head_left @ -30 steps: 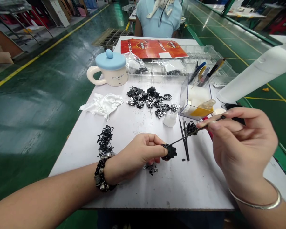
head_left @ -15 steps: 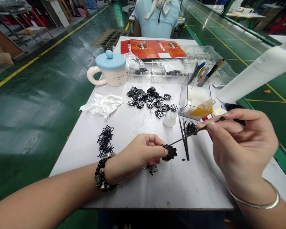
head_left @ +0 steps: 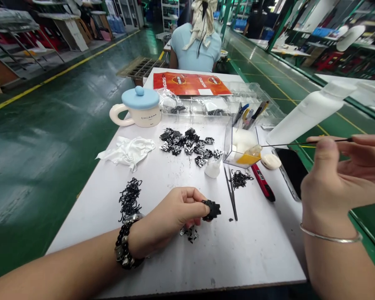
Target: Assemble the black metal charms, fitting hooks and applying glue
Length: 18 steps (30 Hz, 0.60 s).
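My left hand is closed, pinching a small flat black plastic part by its left side above the table. Raised at the right, my right hand grips a thin dark rod between thumb and fingers. The rod points left, its tip beside the clear acrylic box; whether it touches the small translucent bottle in front of it I cannot tell. Below my left hand lie several small black and shiny pieces. A pair of dark tweezers rests beside a heap of small black hooked pieces.
A larger heap of hooked pieces, a white cloth and a lidded mug are on the left. Black parts lie mid-table. A small squeeze bottle, red cutter, phone and tall white bottle stand or lie rightward.
My right hand has moved right, drawing the rod away from the black part towards the acrylic box. My left hand still pinches the part. The camera view has tilted up.
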Each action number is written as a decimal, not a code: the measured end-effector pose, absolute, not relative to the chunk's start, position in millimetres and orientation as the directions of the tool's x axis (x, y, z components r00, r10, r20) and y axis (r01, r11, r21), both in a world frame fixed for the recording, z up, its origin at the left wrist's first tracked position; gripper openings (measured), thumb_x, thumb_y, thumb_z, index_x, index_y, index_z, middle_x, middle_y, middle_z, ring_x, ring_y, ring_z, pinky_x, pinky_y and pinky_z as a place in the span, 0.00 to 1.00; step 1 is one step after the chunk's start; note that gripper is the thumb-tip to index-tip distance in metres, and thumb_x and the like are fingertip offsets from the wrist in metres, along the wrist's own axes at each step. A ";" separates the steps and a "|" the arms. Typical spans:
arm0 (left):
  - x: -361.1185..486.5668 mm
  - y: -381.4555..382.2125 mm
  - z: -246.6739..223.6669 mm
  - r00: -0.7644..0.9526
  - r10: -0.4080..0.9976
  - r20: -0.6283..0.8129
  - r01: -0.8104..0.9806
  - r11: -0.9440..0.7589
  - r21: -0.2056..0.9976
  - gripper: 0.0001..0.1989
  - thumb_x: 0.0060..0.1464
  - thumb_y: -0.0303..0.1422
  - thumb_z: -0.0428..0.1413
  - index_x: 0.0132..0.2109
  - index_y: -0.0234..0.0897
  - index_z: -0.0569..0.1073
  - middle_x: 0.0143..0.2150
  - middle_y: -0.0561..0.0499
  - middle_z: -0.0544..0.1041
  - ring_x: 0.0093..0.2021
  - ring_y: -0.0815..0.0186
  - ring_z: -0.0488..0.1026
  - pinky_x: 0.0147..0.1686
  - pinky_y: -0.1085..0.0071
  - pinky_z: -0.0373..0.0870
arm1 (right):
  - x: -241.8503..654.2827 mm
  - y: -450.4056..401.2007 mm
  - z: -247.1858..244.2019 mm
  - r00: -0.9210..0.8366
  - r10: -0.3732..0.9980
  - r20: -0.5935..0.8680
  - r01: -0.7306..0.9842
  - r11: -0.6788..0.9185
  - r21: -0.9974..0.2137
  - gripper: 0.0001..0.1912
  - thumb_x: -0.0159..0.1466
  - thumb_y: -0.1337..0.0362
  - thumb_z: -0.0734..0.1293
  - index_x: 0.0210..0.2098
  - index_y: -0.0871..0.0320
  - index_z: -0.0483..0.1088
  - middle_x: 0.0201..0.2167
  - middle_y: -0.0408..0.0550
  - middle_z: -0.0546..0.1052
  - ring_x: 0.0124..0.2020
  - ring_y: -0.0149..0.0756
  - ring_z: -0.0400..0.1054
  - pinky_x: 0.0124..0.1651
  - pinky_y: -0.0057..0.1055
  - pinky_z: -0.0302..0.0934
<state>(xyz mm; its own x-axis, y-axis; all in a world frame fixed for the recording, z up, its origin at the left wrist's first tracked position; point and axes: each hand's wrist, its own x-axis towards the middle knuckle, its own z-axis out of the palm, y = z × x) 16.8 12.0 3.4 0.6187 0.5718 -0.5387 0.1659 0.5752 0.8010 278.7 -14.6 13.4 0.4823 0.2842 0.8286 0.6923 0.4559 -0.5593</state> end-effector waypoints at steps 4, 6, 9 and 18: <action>16.1 12.0 4.6 0.624 0.577 -0.526 0.166 0.560 0.812 0.06 0.42 0.30 0.58 0.29 0.34 0.68 0.17 0.59 0.66 0.18 0.76 0.57 0.22 0.75 0.53 | 277.1 -5.8 12.9 0.272 0.231 0.934 0.836 0.424 -0.349 0.22 0.53 0.77 0.69 0.44 0.51 0.71 0.40 0.44 0.69 0.35 0.34 0.70 0.39 0.35 0.68; 15.7 12.0 4.4 0.619 0.585 -0.524 0.163 0.557 0.814 0.06 0.42 0.30 0.58 0.29 0.34 0.68 0.18 0.59 0.66 0.18 0.75 0.57 0.22 0.75 0.53 | 274.7 -6.9 13.0 0.223 0.348 0.911 0.906 0.271 -0.325 0.19 0.56 0.74 0.68 0.44 0.50 0.71 0.38 0.44 0.71 0.38 0.39 0.69 0.43 0.40 0.66; 15.2 12.4 3.2 0.613 0.598 -0.516 0.145 0.557 0.818 0.06 0.42 0.30 0.58 0.28 0.34 0.68 0.17 0.59 0.65 0.18 0.75 0.56 0.21 0.75 0.52 | 265.4 -17.7 20.9 0.201 0.508 0.837 0.959 0.073 -0.275 0.16 0.56 0.66 0.69 0.44 0.51 0.71 0.38 0.45 0.74 0.43 0.45 0.67 0.49 0.48 0.59; 14.7 12.0 3.0 0.626 0.611 -0.485 0.102 0.552 0.827 0.04 0.42 0.28 0.57 0.28 0.34 0.68 0.18 0.58 0.68 0.17 0.77 0.57 0.20 0.77 0.52 | 182.8 -105.6 -6.3 -0.856 0.505 -0.110 0.481 0.700 -0.528 0.09 0.59 0.67 0.66 0.24 0.57 0.64 0.20 0.38 0.71 0.22 0.27 0.62 0.27 0.25 0.59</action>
<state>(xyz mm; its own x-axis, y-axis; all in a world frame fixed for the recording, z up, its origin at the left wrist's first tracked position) 14.7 12.0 3.0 0.6257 0.6110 -0.4850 0.1020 0.5524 0.8273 182.8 -105.6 -6.3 -0.8563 0.5047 -0.1101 0.4805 0.7000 -0.5283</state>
